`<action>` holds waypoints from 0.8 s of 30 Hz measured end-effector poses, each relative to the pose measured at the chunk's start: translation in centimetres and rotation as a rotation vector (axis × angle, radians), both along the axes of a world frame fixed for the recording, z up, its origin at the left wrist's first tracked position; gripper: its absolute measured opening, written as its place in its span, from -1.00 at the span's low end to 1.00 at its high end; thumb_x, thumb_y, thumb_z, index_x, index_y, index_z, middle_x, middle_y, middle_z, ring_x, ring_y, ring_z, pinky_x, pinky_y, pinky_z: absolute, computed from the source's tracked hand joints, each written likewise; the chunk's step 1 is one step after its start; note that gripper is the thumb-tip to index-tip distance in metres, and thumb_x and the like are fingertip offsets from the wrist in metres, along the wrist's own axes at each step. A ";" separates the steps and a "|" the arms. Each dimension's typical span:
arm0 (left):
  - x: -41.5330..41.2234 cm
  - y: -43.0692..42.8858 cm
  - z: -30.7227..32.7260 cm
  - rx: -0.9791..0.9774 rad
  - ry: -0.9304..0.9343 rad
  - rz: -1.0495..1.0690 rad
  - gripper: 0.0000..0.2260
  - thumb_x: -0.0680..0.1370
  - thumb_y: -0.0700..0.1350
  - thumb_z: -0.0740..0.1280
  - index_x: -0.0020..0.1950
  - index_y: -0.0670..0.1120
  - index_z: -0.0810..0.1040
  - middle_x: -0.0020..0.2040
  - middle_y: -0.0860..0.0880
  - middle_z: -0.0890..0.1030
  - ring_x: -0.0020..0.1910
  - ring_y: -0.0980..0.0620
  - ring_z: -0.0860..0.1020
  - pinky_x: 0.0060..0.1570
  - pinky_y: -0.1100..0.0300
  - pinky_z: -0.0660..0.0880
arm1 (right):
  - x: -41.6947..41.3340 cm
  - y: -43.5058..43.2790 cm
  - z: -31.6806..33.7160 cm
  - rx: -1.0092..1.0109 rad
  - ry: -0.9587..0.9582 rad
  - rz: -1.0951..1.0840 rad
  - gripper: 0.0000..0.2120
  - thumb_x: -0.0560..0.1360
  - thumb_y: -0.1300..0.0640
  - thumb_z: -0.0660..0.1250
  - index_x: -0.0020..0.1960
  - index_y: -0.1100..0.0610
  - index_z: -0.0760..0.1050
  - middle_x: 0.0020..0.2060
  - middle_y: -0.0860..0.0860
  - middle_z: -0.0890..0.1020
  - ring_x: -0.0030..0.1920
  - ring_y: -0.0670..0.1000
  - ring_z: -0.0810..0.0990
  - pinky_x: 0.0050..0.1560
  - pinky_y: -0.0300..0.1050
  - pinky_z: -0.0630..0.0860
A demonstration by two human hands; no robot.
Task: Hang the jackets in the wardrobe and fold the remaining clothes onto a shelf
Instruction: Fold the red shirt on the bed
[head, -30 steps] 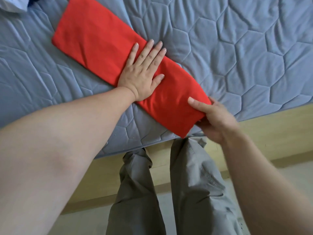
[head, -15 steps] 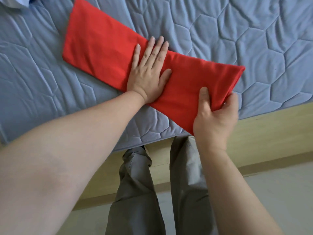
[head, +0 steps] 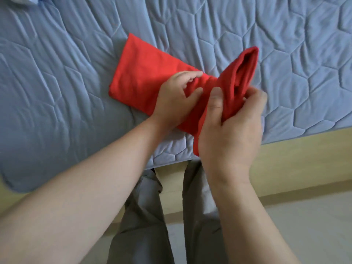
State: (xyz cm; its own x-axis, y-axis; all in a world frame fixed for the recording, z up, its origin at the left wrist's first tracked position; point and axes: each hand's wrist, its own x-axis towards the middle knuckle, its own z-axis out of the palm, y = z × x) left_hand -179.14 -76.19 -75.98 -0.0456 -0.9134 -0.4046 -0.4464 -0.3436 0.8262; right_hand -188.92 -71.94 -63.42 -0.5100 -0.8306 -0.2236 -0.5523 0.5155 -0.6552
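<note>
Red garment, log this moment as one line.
red garment half-folded on bed | right hand grip lifts near end | left hand pins middle

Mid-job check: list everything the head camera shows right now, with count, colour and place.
garment: one, red, folded into a strip on the mattress, its near end lifted and doubling over
mattress: one, blue-grey quilted, filling the upper part of the view
pale cloth: one, whitish, top left corner, mostly cut off, cannot tell what it is
bed frame: one, light wood, below the mattress edge
floor: pale, bottom right
trousers: one pair, grey, bottom centre, on the person's legs
left hand: pressing on the middle of the garment
right hand: gripping the garment's raised end
</note>
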 end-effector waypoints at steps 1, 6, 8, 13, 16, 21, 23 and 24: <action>1.8 -0.8 0.9 0.163 0.163 0.143 -0.74 0.56 -0.18 0.40 0.24 -0.18 0.63 0.04 -0.10 0.70 -0.05 -0.03 0.68 0.01 0.07 0.60 | 1.7 -0.4 -0.3 -0.020 -0.045 0.036 -0.70 0.60 -0.11 0.29 0.21 0.07 0.41 -0.08 -0.12 0.58 -0.04 -0.03 0.49 -0.22 -0.20 0.19; 11.6 -3.3 3.4 0.727 0.726 0.335 -0.38 0.63 0.33 0.03 -0.03 -0.10 0.70 -0.23 -0.02 0.69 -0.24 0.06 0.64 -0.17 0.22 0.56 | 9.8 -2.7 -3.2 0.013 -0.208 0.204 -0.69 0.64 0.01 0.25 0.32 0.11 0.39 0.17 0.04 0.58 0.02 0.08 0.56 -0.11 0.05 0.40; 14.4 -4.1 3.0 0.757 0.721 0.335 -0.26 0.56 0.48 -0.05 -0.01 -0.05 0.71 -0.27 0.00 0.63 -0.26 0.05 0.55 -0.14 0.17 0.45 | 11.9 -3.6 -5.0 0.058 -0.261 0.279 -0.65 0.65 0.08 0.24 0.40 0.14 0.35 0.23 0.09 0.54 0.10 0.18 0.58 -0.08 0.11 0.48; 15.5 -5.5 1.8 0.628 0.480 0.289 -0.51 0.57 0.32 0.28 0.12 -0.07 0.67 0.01 -0.06 0.72 0.01 -0.01 0.70 0.02 0.13 0.62 | 12.6 -3.7 -7.7 0.136 -0.326 0.538 -0.51 0.61 0.22 0.19 0.54 0.22 0.27 0.33 0.18 0.49 0.27 0.17 0.48 0.22 0.07 0.39; 14.5 -5.9 0.7 0.402 0.055 0.195 -0.89 0.51 -0.05 0.52 -0.05 -0.03 0.62 -0.13 0.05 0.72 -0.18 0.15 0.69 -0.17 0.23 0.60 | 9.8 -2.7 -8.2 -0.052 -0.184 0.388 -0.64 0.52 0.27 0.24 0.31 0.23 0.51 0.14 0.16 0.58 0.16 0.12 0.49 0.18 0.01 0.41; 13.9 -5.2 -0.7 0.329 -0.227 0.261 -0.85 0.46 -0.01 0.51 -0.09 -0.02 0.61 -0.10 0.00 0.68 -0.13 0.02 0.65 0.02 -0.02 0.63 | 4.5 -2.1 -10.2 0.174 -0.099 -0.126 -0.59 0.58 -0.09 0.33 0.29 0.14 0.45 0.20 0.09 0.51 0.20 0.10 0.50 0.26 -0.04 0.39; 13.6 -4.5 -1.1 0.269 -0.410 0.255 -0.64 0.42 0.14 0.50 0.09 -0.05 0.60 0.04 -0.02 0.65 0.02 -0.01 0.62 0.15 -0.01 0.56 | 3.6 -1.9 -11.3 0.370 -0.348 -0.239 -0.42 0.55 -0.30 0.28 0.33 0.14 0.42 0.19 0.04 0.57 0.21 0.02 0.55 0.28 -0.04 0.46; 13.4 -4.3 -1.1 0.295 -0.388 0.283 -0.53 0.41 0.18 0.51 0.19 -0.05 0.56 0.11 -0.01 0.63 0.09 0.01 0.61 0.20 0.02 0.54 | 3.3 -1.8 -11.8 0.428 -0.459 -0.262 -0.37 0.53 -0.37 0.25 0.31 0.14 0.44 0.16 0.02 0.61 0.17 0.00 0.59 0.25 -0.04 0.51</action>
